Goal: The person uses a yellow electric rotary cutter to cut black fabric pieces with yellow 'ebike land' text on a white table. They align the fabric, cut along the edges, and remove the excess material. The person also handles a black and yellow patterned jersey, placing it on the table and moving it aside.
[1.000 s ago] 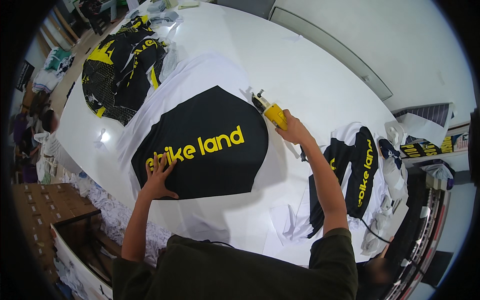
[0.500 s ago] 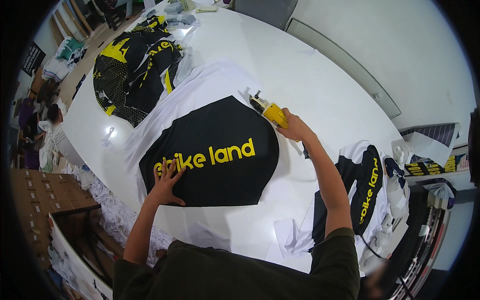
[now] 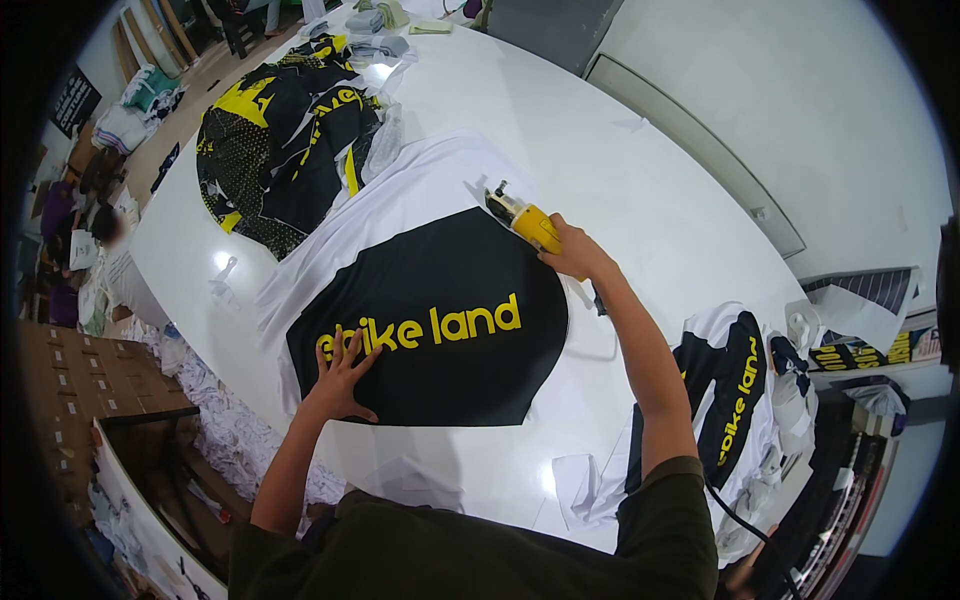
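A black fabric panel with yellow lettering lies flat, surrounded by white cloth along its far and left sides. My left hand rests on the panel's left part, fingers spread across the lettering. My right hand is wrapped round a yellow electric fabric cutter. The cutter's metal head points up and left, over the white cloth beside the panel's upper right edge, close to its far tip. Its blade is too small to make out.
On the white table, a pile of black and yellow fabric lies far left. More black and white lettered pieces sit at the right, near a black cord. Cartons and a person are beyond the left edge.
The cutter and my right hand have moved up and left along the panel's edge, closer to its far tip. My left hand stays spread on the panel. The view has shifted slightly.
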Action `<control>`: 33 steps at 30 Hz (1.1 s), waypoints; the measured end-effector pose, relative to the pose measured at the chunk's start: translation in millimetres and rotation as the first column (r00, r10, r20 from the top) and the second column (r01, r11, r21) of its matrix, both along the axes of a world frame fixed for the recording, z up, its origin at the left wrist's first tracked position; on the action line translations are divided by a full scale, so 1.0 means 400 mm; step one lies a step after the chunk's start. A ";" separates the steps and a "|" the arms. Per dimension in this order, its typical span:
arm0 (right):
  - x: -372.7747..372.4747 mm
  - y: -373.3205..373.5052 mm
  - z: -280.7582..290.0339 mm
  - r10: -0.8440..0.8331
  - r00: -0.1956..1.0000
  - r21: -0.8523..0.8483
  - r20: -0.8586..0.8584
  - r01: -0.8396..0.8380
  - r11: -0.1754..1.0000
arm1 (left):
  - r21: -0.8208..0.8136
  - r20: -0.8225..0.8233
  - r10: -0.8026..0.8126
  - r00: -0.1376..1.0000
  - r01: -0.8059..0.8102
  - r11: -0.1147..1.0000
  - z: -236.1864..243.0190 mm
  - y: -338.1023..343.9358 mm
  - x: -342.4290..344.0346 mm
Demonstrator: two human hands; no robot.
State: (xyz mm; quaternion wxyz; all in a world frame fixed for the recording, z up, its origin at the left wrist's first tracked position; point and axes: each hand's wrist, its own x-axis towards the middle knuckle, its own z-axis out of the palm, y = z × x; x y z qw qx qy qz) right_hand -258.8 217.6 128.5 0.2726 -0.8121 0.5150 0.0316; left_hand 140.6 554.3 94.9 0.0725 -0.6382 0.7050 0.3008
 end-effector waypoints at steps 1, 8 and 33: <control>0.011 -0.002 -0.001 -0.003 1.000 -0.005 -0.001 0.003 1.000 | -0.002 -0.001 0.000 1.000 0.000 1.000 -0.002 0.000 0.001; 0.100 -0.029 -0.002 -0.043 0.999 -0.030 -0.010 0.042 0.999 | -0.022 -0.018 -0.007 1.000 0.006 1.000 -0.006 0.005 0.004; -0.455 0.389 0.175 -0.774 0.329 0.289 0.541 0.792 0.539 | -0.373 0.310 -0.309 0.899 0.414 0.830 -0.196 -0.338 -0.350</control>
